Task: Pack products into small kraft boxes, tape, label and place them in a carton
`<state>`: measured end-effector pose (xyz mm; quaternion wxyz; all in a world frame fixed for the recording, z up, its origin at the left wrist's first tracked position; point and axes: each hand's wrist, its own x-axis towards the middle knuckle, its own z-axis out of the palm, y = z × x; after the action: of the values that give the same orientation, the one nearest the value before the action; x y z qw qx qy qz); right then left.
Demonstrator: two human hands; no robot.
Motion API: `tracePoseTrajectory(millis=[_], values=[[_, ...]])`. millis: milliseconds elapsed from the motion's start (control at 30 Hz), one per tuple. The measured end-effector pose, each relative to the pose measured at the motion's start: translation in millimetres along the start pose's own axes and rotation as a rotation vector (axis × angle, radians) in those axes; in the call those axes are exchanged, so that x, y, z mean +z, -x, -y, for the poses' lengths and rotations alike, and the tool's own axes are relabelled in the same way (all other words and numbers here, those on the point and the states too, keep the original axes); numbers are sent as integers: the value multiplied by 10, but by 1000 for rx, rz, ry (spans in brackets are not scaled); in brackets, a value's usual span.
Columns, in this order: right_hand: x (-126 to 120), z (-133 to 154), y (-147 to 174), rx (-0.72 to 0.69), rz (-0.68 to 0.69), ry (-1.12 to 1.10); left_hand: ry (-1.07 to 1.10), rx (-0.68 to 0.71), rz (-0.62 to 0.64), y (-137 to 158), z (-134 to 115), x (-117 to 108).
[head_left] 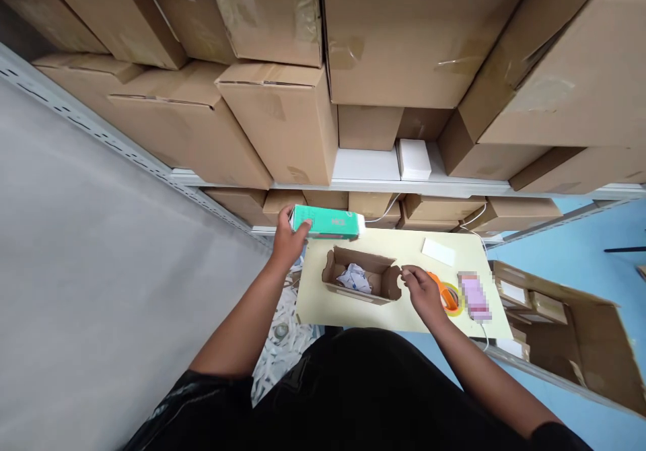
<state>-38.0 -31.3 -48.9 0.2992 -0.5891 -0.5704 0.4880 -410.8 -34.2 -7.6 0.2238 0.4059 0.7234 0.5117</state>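
My left hand grips one end of a long green box with a white end, held above the table's far left side. Below it an open brown cardboard box stands on the table, with crumpled white paper inside. At that box's right end is my right hand, its thumb and fingers closed at the torn-looking cardboard edge. Just right of this hand lies an orange tape dispenser with a roll of yellow tape.
The pale table also bears a white card and a pixelated phone-like thing with a cable. Shelves of cardboard boxes rise behind. A large open carton stands right; paper strips lie in a heap at left.
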Motion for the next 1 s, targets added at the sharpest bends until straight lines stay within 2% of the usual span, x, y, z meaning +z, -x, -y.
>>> tracePoseTrajectory(millis=[100, 167, 267, 333, 467, 567, 633, 833, 933, 1000], values=[[171, 293, -54, 42, 122, -172, 263, -151, 89, 454, -136, 127], [272, 353, -71, 51, 122, -177, 332, -226, 140, 738, -135, 294], [308, 267, -66, 112, 51, -34, 269, -288, 212, 1034, -10, 495], [281, 157, -57, 197, 59, 78, 124, -241, 243, 1125, 120, 544], [275, -26, -62, 265, 133, 289, -250, -50, 341, 1104, 366, 490], [350, -89, -98, 260, 191, 452, -503, -101, 544, 1002, 468, 430], [409, -109, -132, 238, 219, 553, -614, -143, 631, 938, 496, 415], [539, -184, -173, 138, 258, 781, -744, -81, 627, 914, 527, 476], [551, -256, -92, 103, 178, 834, -758, -133, 610, 968, 570, 480], [505, -315, -8, 91, 93, 825, -729, -155, 547, 1000, 625, 442]])
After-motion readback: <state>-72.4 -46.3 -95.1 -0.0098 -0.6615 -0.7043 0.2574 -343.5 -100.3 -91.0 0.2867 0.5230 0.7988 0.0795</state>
